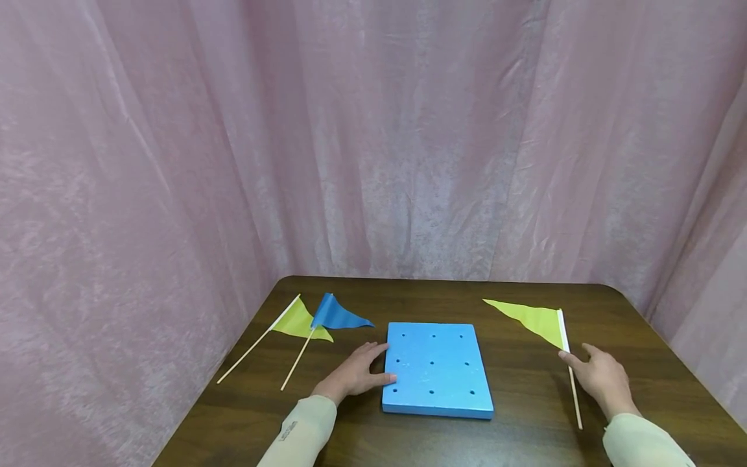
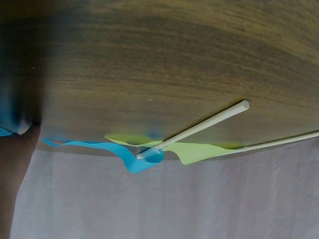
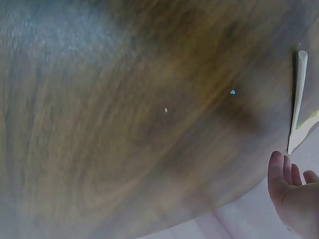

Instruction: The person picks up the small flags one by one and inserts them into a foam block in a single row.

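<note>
The left hand (image 1: 357, 375) rests with straight, relaxed fingers against the left edge of the blue foam board (image 1: 436, 368), thumb at the board's near-left side and fingertips touching its left wall; it clasps nothing. The board lies flat on the dark wooden table (image 1: 525, 421), its top dotted with small holes in rows.

The right hand (image 1: 601, 376) lies to the right of the board, well apart from it, fingers loosely spread and released. Its fingertips are at the stick of the yellow-green flag (image 1: 533, 319), which lies flat on the table right of the board; whether they touch the stick or sit just beside it cannot be told. The pennant of this flag points back toward the board's far-right corner, and its stick runs toward the table's near edge past the hand.

Left of the board, beyond the left hand, lie two more flags: a blue flag (image 1: 337, 314) nearer the board, and a second yellow flag (image 1: 299, 321) just left of it, their cloths overlapping. Both sticks slant toward the near-left table edge. A pink curtain (image 1: 373, 130) hangs behind the board on all sides.
</note>
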Tool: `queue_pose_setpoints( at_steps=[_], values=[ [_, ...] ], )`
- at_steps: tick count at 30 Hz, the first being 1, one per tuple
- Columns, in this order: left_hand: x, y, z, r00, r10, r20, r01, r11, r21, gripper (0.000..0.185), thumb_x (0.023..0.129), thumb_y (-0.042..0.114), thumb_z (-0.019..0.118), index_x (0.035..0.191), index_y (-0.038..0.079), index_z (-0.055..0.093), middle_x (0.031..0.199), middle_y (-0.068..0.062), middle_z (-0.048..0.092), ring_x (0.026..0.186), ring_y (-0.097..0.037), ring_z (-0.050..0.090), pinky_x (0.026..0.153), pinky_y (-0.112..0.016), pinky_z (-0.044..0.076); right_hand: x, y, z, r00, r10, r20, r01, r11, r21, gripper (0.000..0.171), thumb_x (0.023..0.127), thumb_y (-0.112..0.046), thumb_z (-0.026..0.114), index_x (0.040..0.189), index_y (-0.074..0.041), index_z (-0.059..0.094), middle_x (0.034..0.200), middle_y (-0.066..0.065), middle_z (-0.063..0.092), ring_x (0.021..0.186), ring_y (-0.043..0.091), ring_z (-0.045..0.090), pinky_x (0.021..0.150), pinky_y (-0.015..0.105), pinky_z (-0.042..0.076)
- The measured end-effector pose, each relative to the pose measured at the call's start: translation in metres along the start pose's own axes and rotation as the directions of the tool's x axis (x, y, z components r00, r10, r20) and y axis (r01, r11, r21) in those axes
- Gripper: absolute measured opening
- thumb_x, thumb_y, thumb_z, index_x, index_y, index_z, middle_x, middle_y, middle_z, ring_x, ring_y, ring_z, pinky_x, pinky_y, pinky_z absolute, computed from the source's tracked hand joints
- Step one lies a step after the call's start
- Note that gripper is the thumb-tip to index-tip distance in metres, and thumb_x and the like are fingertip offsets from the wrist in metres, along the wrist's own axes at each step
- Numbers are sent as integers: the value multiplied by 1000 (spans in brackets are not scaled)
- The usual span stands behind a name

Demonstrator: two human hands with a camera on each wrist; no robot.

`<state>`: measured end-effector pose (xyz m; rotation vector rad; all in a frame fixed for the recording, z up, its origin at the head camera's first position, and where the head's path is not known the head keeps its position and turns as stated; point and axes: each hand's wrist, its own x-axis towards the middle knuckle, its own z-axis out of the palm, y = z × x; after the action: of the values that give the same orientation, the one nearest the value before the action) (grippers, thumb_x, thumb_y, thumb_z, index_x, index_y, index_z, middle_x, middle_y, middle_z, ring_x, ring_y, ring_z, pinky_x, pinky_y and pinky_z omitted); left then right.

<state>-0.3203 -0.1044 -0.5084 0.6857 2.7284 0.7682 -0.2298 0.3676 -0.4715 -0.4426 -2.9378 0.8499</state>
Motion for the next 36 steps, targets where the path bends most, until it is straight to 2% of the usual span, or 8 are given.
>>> queue_pose_setpoints(
  at_steps=[7,13,28,36],
  values=[
    [0,-1,-1,1000,-1,21,1,1000,-16,80,89,61,63,154,21,37,158,-13,32,147,-35,24,112,-59,27,-5,2,2,998,53,-23,-52,998,36,83,102,-52,44,136,23,35,138,45,33,123,66,31,100,69,30],
    [-1,1,-1,999,-21,25,21,1000,-22,80,90,61,63,154,23,37,159,-12,31,146,-34,25,112,-59,27,-8,4,7,995,44,-89,-42,999,23,72,102,-43,48,129,23,43,133,42,42,120,63,39,96,65,35],
    [0,-2,1,999,-20,26,20,1000,-9,80,89,62,62,154,23,36,158,-12,32,146,-34,25,112,-58,28,-15,1,18,987,134,-91,-128,989,68,66,99,-42,52,127,19,49,131,41,47,115,62,43,92,63,38],
    [1,-2,1,999,-30,32,31,999,-11,81,89,63,62,155,24,36,159,-11,32,146,-33,26,112,-58,28,-18,-1,28,978,155,-138,-143,985,97,56,96,-35,58,119,16,58,120,37,57,106,58,51,84,58,42]
  ],
)
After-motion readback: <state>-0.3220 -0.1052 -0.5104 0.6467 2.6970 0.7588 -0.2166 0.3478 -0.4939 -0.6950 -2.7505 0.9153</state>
